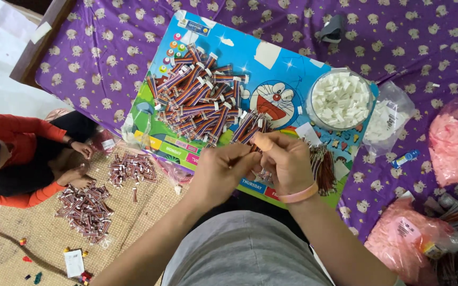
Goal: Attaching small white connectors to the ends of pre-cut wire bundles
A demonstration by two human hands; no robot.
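My left hand [219, 170] and my right hand [286, 159] meet over the near edge of a colourful cartoon board [287, 74] lying on a purple bed. Both pinch the same small multicoloured ribbon cable piece [251, 128], fingers closed around it. A big heap of the same striped cable pieces [197, 98] with white ends lies on the board just beyond my left hand. A clear round bowl of small white connectors [340, 99] stands beyond my right hand. A pink band circles my right wrist.
Another person in an orange top [6, 153] sits on a woven mat at the left, with piles of cable pieces [86, 209] before them. Pink plastic bags [454, 140] lie at the right. A clear bag of white parts [385, 119] rests beside the bowl.
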